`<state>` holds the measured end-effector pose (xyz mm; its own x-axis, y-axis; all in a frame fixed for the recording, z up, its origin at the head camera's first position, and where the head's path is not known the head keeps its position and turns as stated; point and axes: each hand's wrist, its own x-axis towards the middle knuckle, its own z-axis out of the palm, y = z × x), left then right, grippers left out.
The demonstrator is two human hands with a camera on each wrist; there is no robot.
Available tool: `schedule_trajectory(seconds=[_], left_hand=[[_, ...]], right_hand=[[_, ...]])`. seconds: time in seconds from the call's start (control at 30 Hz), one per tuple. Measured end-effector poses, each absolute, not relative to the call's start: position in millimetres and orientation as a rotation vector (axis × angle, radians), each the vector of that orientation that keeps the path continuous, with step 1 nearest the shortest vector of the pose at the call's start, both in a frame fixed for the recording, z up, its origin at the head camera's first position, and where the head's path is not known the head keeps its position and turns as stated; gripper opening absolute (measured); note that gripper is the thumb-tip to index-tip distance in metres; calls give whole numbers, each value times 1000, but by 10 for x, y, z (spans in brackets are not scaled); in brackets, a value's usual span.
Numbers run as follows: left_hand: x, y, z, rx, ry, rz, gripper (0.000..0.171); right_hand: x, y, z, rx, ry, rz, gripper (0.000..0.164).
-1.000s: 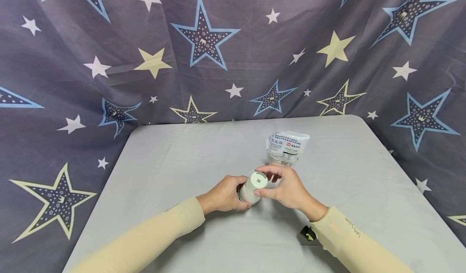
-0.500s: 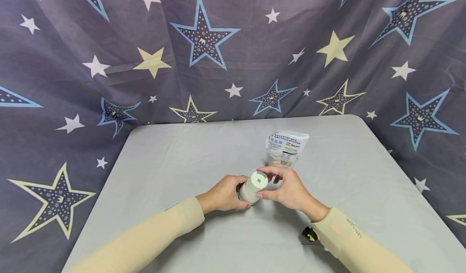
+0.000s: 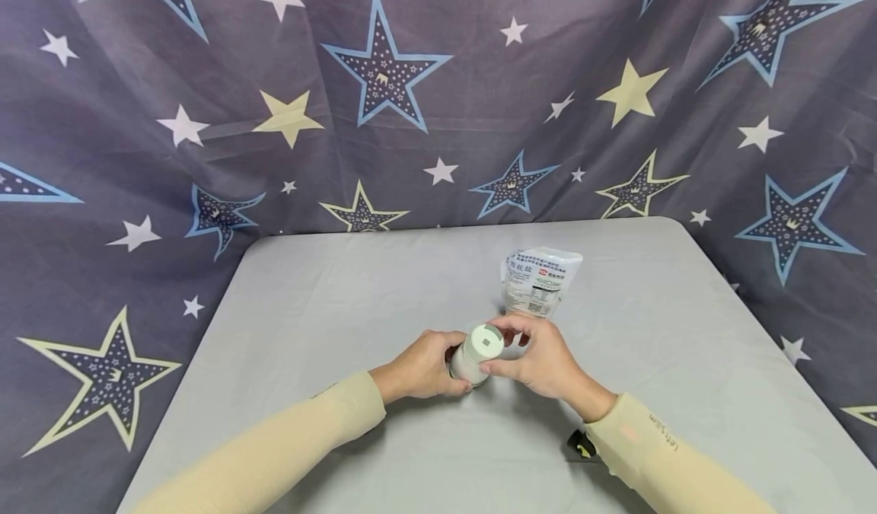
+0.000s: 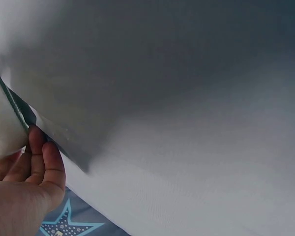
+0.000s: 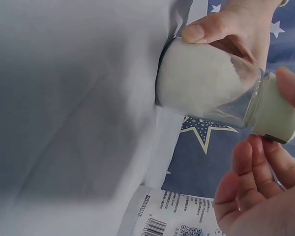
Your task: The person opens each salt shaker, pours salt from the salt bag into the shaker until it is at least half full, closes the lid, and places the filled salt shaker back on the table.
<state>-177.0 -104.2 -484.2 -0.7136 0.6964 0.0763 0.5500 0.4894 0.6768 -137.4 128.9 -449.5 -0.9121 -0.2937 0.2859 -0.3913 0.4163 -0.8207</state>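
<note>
A clear glass jar [image 5: 201, 81], largely filled with white powder or fine grains, stands on the table and carries a pale green lid [image 3: 487, 340]. My left hand [image 3: 426, 363] grips the jar's body from the left side; in the left wrist view its fingers [image 4: 53, 164] curl beside the jar's base [image 4: 5, 118]. The lid [image 5: 277, 110] is pinched between the thumb and fingers of my right hand [image 3: 540, 355]. Just behind the right hand stands a white printed pouch [image 3: 540, 278] with blue writing, its lower part partly hidden by that hand.
A small black and yellow-green object [image 3: 581, 444] lies beside the right sleeve, partly covered by it. The grey-white cloth-covered table [image 3: 342, 293] ends at a dark star-patterned curtain [image 3: 438, 110] at the back and sides.
Both hands stay at the jar throughout. The right hand's fingers and thumb have shifted slightly around the lid. The pouch has not moved.
</note>
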Motion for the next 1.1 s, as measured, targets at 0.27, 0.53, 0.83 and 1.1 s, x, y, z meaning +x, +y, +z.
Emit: schedule_trajectory(seconds=[0.27, 0.53, 0.83, 1.1], left_hand=[[-1762, -1042, -4849, 1077, 2526, 1041, 54], [-1765, -1039, -4860, 1093, 2530, 1049, 54], [-1763, -1040, -4850, 1095, 2523, 1063, 52], [-1766, -1043, -4848, 1086, 2516, 1064, 51]], right_hand=[[-1349, 1244, -4519, 613, -2532, 1454, 47], [-1334, 1219, -4564, 585, -2486, 1458, 45], [-1312, 1175, -4559, 512, -2490, 1398, 44], [-1319, 1192, -4577, 546, -2482, 1348, 48]])
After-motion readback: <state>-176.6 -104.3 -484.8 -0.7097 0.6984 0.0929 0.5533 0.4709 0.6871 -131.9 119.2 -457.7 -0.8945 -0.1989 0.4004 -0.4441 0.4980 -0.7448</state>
